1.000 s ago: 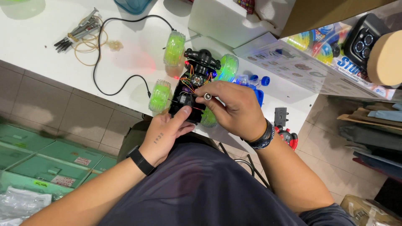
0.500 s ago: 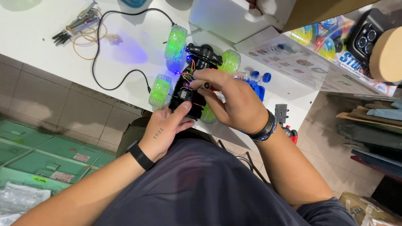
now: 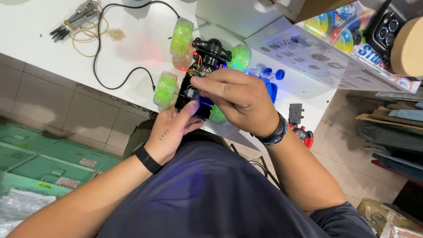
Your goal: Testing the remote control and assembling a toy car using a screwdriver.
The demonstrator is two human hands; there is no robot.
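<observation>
A black toy car (image 3: 203, 75) with translucent green wheels lies opened near the middle of the frame, at the front edge of a white table (image 3: 35, 39), its wires and small parts showing and a blue glow at its near end; the left hand (image 3: 172, 132) comes up from below the centre and cups the near end of the chassis, thumb pressed on top, fingers curled beneath, so it is closed around the car; the right hand (image 3: 240, 99) lies over the chassis from the right, fingertips pinched together on something small at the car's middle, though what sits between them is too small to make out.

One green wheel (image 3: 182, 37) stands above the car toward the upper centre, another (image 3: 165, 88) just left of the left thumb, a third (image 3: 241, 57) at the car's right; a black cable (image 3: 99, 66) loops across the table at upper left, beside a bundle of hand tools (image 3: 75, 18) and rubber bands (image 3: 86, 33); a blue toy part (image 3: 269, 83) peeks out behind the right hand.

At upper right a printed toy carton (image 3: 335, 48) lies flat, its contents hidden; at lower left, on the floor, green plastic crates (image 3: 39, 163) sit side by side, and what they hold cannot be told; a small red-and-black toy (image 3: 302, 130) rests at the table's edge by the right wrist.
</observation>
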